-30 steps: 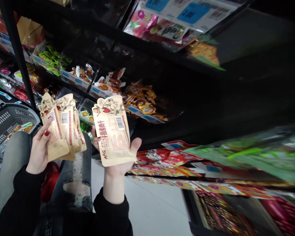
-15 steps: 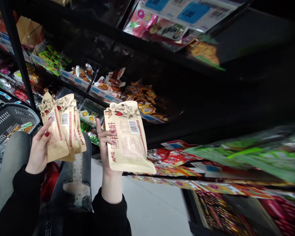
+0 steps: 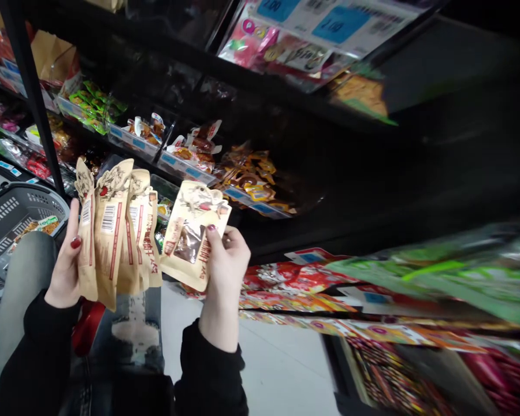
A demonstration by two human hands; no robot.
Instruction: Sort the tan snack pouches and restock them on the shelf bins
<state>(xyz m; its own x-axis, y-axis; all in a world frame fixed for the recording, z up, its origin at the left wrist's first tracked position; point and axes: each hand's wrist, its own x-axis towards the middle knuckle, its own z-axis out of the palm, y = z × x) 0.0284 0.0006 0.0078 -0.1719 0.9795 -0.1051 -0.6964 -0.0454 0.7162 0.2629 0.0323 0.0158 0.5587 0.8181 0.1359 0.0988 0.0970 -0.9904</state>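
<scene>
A fanned stack of several beige snack pouches (image 3: pixel 108 242) with barcodes and red print stands upright in my left hand (image 3: pixel 67 263). My left thumb lies along the near side of the stack, and the other fingers are hidden behind it. Just to the right, my right hand (image 3: pixel 227 257) pinches one more beige snack pouch (image 3: pixel 184 202) by its right edge, thumb in front. This pouch shows a clear window with dark brown contents. Its lower left corner comes close to the stack; whether they touch I cannot tell.
A grey shopping basket (image 3: pixel 26 202) with a packet inside sits on the floor at left. Ahead, dark shelves hold bins of small wrapped snacks (image 3: pixel 251 176). Green bags (image 3: pixel 416 271) hang over the right side, above a lower shelf of candy (image 3: pixel 385 375). A black upright post (image 3: pixel 30 98) stands at left.
My right hand has turned its pouch over, so the windowed side now faces me, and brought it nearer the stack. The left-hand pouches have spread and tilted more upright.
</scene>
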